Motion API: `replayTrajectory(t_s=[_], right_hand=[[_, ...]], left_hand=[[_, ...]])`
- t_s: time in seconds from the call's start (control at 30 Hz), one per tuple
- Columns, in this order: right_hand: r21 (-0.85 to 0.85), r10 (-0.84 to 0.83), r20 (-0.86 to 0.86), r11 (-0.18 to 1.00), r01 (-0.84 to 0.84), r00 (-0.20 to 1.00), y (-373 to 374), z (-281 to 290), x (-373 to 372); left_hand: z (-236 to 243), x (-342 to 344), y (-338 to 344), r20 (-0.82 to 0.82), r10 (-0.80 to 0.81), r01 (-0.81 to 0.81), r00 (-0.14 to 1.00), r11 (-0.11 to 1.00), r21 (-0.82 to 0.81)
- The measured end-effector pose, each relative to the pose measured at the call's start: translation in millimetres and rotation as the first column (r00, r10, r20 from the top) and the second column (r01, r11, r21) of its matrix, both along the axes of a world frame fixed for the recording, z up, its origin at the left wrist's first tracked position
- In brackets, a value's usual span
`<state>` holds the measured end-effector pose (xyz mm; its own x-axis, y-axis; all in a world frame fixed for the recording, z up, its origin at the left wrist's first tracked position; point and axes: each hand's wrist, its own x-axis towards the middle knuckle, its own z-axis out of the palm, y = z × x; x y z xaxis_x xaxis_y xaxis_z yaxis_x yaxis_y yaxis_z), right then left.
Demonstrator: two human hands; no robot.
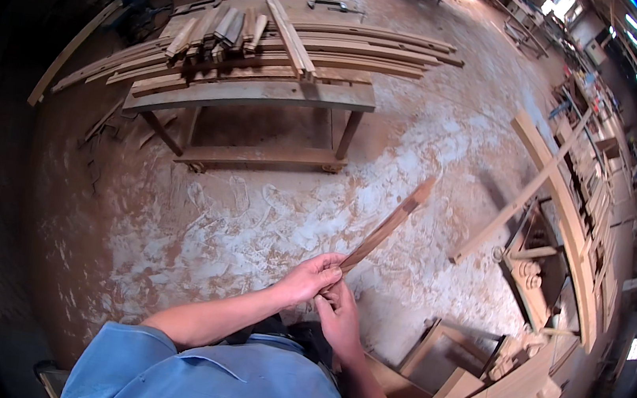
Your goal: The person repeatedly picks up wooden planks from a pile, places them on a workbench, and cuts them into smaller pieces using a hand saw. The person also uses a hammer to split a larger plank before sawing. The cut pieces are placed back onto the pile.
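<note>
A narrow strip of brown wood (pixel 385 229) slants up and to the right from my hands, its far end rough and pointed. My left hand (pixel 314 280) is closed around its lower part. Just below and to the right, my right hand (pixel 338 317) grips the near end, fingers curled in close to the left. The two hands touch or nearly touch, and they hide the strip's lower tip. Both are held in front of my blue shirt, above the dusty floor.
Ahead stands a low workbench (pixel 252 95) piled with long boards (pixel 384 50) and short wood pieces (pixel 232 27); a clamp (pixel 334 7) lies at its back. To the right, long beams (pixel 562 221) lean near stacked timber. A wooden frame (pixel 447 350) and offcuts sit at lower right.
</note>
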<state>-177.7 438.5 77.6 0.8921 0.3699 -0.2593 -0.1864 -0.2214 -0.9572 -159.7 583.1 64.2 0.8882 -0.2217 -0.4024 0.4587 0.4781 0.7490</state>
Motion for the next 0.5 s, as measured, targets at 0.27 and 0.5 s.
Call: replayTrajectory(t_s=[0.27, 0.5], right_hand=[[0.324, -0.050, -0.125, 0.942, 0.089, 0.991, 89, 6, 100], [0.034, -0.005, -0.045, 0.999, 0.007, 0.999, 107, -22, 304]], left_hand=[[24, 74, 78, 0.254, 0.042, -0.137, 0.966, 0.919, 0.370], [-27, 119, 195, -0.081, 0.364, -0.297, 0.928, 0.853, 0.429]])
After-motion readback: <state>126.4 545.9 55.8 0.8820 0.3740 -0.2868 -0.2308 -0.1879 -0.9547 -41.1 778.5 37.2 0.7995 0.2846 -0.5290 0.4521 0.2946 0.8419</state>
